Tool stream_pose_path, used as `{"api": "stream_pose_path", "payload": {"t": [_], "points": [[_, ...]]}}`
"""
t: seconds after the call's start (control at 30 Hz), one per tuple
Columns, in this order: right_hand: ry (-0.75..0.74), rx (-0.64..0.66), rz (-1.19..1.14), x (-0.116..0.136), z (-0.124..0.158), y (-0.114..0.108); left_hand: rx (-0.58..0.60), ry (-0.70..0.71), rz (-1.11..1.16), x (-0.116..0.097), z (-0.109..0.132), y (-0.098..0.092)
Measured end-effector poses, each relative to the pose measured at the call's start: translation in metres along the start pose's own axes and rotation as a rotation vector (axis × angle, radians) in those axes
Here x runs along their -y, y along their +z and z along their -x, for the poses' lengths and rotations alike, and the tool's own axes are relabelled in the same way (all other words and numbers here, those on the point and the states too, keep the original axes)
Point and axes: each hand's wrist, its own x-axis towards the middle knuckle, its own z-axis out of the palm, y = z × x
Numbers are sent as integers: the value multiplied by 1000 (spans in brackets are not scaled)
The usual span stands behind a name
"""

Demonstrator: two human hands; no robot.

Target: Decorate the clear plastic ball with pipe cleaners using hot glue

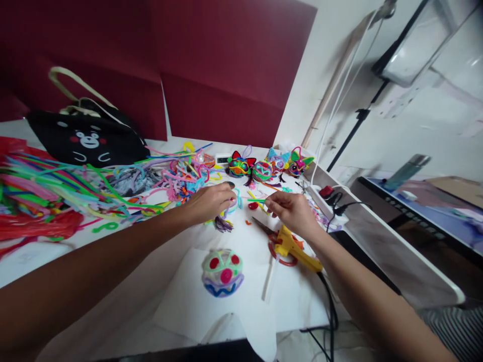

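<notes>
My right hand (292,210) is closed in a pinch on a short green pipe cleaner (256,200), which points left from the fingertips. Just across from it, my left hand (211,203) has its fingers drawn together; what they hold, if anything, is too small to make out. A pale blue pipe cleaner loop (239,199) lies by its fingertips, and a dark purple tassel (224,224) is below it. Between the hands is a small red piece (252,205). Nearer me rests a round ornament (223,275) decorated with pipe cleaners, red dots and a blue zigzag.
Beside my right hand lie a yellow glue gun (296,250) with a black cord and orange-handled scissors (264,226). Finished-looking colourful ornaments (262,171) line the back. Heaped pipe cleaners (41,186) and a black bag (88,138) occupy the left; a power strip (326,205) is right.
</notes>
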Motion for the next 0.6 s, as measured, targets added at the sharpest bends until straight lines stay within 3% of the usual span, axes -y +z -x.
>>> {"api": "stream_pose_path", "payload": {"t": [0.13,0.27,0.4,0.6], "points": [[-13,77,-149,2,3,12,-137,11,64,-20,11,-7],[-62,121,-175,13,7,25,-117,79,15,-39,20,-12],[-160,103,-9,27,12,32,-57,30,-71,-44,32,-15],[-373,82,203,40,21,40,-136,-74,26,-49,46,-18]]}}
